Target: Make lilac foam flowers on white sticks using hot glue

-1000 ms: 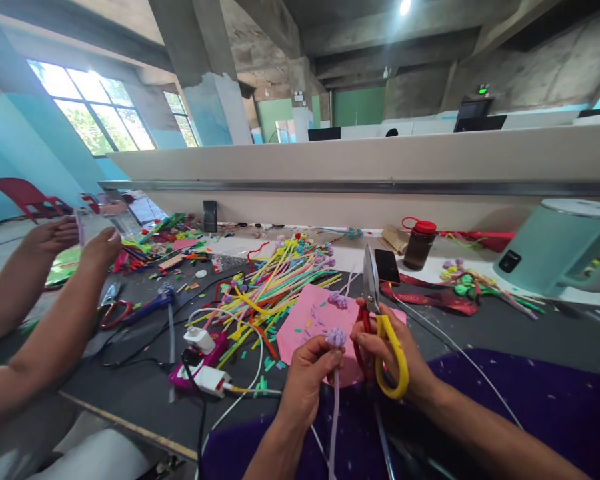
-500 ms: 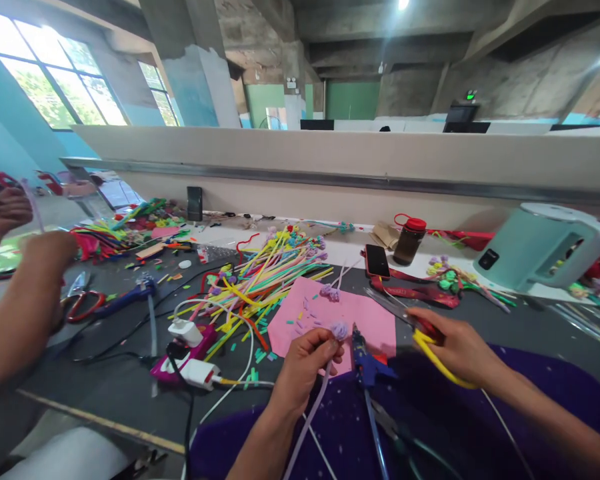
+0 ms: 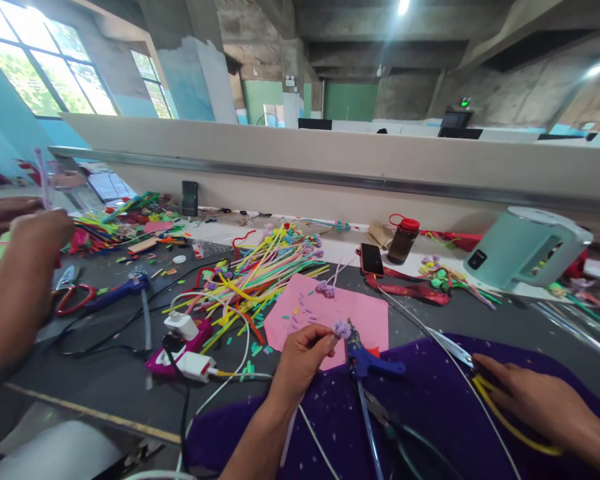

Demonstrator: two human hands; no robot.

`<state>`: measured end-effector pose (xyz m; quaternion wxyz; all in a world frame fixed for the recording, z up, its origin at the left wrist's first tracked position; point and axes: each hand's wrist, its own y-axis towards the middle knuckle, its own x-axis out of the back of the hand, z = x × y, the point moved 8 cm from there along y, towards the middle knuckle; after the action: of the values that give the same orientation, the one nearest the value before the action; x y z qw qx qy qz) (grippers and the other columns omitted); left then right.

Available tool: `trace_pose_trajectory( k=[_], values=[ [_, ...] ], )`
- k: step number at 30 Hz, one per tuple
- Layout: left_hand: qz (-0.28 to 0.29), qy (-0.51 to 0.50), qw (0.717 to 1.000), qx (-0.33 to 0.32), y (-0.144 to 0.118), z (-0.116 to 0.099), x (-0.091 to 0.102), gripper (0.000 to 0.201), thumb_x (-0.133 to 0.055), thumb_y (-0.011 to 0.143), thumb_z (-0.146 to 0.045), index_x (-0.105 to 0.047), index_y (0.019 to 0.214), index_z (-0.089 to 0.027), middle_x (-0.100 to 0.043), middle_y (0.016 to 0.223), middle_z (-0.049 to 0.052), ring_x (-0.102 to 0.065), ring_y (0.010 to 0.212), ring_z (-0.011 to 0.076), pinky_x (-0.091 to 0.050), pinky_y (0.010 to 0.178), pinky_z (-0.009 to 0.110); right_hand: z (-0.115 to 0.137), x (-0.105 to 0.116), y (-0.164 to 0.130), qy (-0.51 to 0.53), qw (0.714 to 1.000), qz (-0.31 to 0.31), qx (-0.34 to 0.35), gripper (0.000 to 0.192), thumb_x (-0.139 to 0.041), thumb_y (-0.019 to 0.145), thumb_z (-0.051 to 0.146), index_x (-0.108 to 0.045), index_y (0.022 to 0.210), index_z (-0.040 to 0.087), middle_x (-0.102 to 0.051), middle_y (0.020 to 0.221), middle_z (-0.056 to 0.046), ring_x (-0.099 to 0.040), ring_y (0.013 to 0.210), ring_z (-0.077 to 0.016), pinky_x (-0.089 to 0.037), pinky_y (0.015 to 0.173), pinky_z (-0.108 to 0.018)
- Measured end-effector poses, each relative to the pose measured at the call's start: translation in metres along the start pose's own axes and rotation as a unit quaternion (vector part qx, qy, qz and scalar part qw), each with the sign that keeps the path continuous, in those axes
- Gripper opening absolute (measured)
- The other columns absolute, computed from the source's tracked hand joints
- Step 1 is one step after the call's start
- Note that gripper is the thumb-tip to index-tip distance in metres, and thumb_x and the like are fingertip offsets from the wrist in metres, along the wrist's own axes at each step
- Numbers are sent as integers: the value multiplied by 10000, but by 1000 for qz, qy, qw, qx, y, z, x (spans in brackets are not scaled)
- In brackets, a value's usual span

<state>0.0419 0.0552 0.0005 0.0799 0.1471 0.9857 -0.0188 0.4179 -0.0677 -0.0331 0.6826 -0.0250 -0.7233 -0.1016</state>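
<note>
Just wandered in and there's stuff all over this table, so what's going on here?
A person at a craft table holds a lilac pipe-cleaner flower by its stem in the left hand. The right hand rests on yellow-handled scissors lying on a purple cloth. A blue glue gun lies between the hands, beside a pink paper sheet and a heap of coloured pipe cleaners. At the left, a co-worker's hands hold a thin lilac strand.
</note>
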Motion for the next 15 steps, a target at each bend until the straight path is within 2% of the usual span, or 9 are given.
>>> trace_pose_trajectory(
  k=[2,3,5,6,8,10,13,15],
  values=[
    [7,14,1000,-12,0,-2,-1,174,-657,688,-314,-654,638,-148,-526,514,-26,-402,471,69,-304,471,192,19,7,5,-83,996,37,6,328,-494,778,267,-647,1065,225,-686,723,-117,-653,562,-306,-445,463,-342],
    [16,17,1000,-12,0,-3,-3,169,-661,682,-305,-655,627,-146,-518,515,-28,-415,494,76,-314,490,193,34,16,9,-83,996,35,13,336,-487,790,275,-627,1092,226,-686,755,-119,-651,556,-303,-447,462,-348],
    [40,18,999,-2,0,-1,-8,155,-670,671,-288,-659,621,-141,-507,516,-33,-411,507,76,-311,501,192,81,42,18,20,997,9,72,334,-479,821,307,-596,1127,239,-685,844,-101,-661,639,-265,-480,546,-346],
    [50,18,999,5,0,1,-10,151,-674,666,-283,-661,620,-139,-506,514,-35,-405,502,74,-306,501,192,110,55,22,110,986,10,126,327,-480,834,312,-583,1137,246,-682,887,-80,-659,700,-232,-491,613,-326],
    [57,21,998,12,1,3,-13,145,-682,655,-275,-664,619,-135,-520,514,-33,-411,500,75,-306,504,193,165,75,32,281,937,34,206,296,-513,830,303,-583,1114,256,-664,937,-40,-638,774,-179,-484,688,-277],
    [50,24,998,12,3,4,-12,135,-690,639,-262,-665,610,-132,-542,513,-28,-429,500,80,-315,507,195,203,85,46,405,886,53,221,304,-573,793,284,-581,1093,238,-645,951,-32,-620,749,-152,-481,670,-254],
    [28,33,999,5,5,4,-7,106,-694,624,-238,-671,622,-134,-579,525,-18,-466,505,93,-339,510,201,242,81,66,520,820,92,222,517,-666,703,282,-501,1190,223,-602,1037,-49,-604,699,-132,-479,591,-240],
    [17,53,998,-8,6,3,-3,97,-682,635,-232,-676,640,-135,-611,558,-4,-503,532,109,-366,530,210,256,75,72,532,807,100,237,595,-711,652,274,-493,1203,230,-584,1060,-45,-587,722,-132,-468,600,-241]
  ],
)
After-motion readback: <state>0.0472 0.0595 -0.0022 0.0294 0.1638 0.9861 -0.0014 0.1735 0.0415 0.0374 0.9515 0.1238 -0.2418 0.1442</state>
